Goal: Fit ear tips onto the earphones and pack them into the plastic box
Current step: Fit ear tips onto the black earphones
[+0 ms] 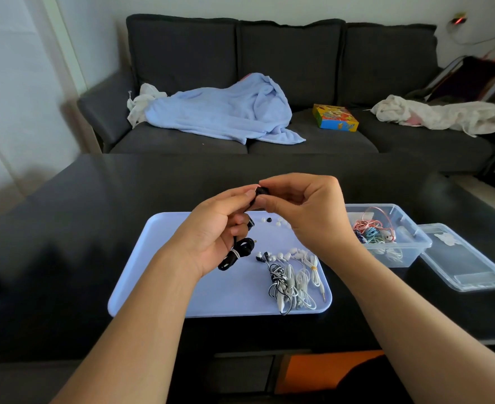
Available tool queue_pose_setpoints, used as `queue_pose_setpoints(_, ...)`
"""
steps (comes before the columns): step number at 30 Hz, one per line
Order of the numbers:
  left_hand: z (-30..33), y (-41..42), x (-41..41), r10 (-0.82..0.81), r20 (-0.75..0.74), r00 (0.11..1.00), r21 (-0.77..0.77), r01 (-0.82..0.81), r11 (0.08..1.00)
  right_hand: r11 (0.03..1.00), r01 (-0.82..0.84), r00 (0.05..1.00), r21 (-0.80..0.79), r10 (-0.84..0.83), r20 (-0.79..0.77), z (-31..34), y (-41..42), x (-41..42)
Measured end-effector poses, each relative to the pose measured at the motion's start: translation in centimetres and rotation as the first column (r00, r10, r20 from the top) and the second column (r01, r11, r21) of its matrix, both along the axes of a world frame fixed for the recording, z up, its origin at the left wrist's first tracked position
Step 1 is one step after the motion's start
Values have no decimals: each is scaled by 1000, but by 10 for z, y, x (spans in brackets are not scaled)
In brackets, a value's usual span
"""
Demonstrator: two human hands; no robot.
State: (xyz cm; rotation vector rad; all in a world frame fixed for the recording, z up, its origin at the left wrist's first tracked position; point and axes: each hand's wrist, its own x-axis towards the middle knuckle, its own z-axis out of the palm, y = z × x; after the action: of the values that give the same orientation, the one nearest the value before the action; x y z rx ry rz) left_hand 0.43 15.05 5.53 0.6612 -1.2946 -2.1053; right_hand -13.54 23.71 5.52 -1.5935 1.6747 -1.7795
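Note:
Above the lilac tray (182, 298), my left hand (217, 228) holds a black earphone set; its bundled cord (237, 253) hangs from my palm down to the tray. My right hand (304, 208) pinches a small black ear tip (262, 190) against the earbud at my left fingertips. Several white and black-and-white earphones (293, 278) lie bundled at the tray's right side. Loose white and black ear tips (272, 221) lie along the tray's far edge. The clear plastic box (415, 243) to the right holds pink, blue and white earphones.
The box's clear lid (467, 263) lies flat on the black table (65, 243), right of the box. Beyond the table stands a dark sofa (298, 68) with a blue blanket, a colourful box and white cloth on it.

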Motion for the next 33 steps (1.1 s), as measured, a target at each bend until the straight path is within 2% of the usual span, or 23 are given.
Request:
queue_pose_setpoints(2,0,0,-1,-10,-7,1000,-10,10,1000,998,55,998,-18,-56,-35,-1,0,0)
queue_pose_setpoints(5,-1,2,-3,-29,37,999,-92,32,995,986,152,973,-64,-161,-167,-3,-1,1)
queue_pose_setpoints(8,-3,5,-5,5,63,998,-147,4,989,962,231,880,-146,-271,-390,-6,-8,1)
queue_pose_setpoints(10,-4,6,-7,33,85,996,-188,-16,982,961,248,867,-123,-277,-414,-7,-10,2)
queue_pose_setpoints(14,-5,6,-7,74,84,994,-168,-59,984,977,214,954,-12,-211,-215,-4,-4,3)
queue_pose_setpoints(19,-7,6,-9,138,64,988,-160,-127,979,986,136,988,99,-143,61,-1,-3,5)
queue_pose_setpoints(21,-6,7,-10,146,43,988,-131,-139,981,985,91,966,146,-123,227,1,-2,6)
queue_pose_setpoints(23,-6,6,-10,156,36,987,-130,-150,980,981,20,905,191,-99,414,3,-2,7)
queue_pose_setpoints(25,-8,6,-11,172,44,984,-158,-163,974,975,-56,840,214,-70,539,3,-3,6)
queue_pose_setpoints(28,-9,6,-12,191,65,979,-192,-175,966,961,-157,764,227,-28,644,2,-2,4)
queue_pose_setpoints(33,-7,7,-12,171,64,983,-153,-160,975,943,-213,744,254,-12,669,5,-3,-1)
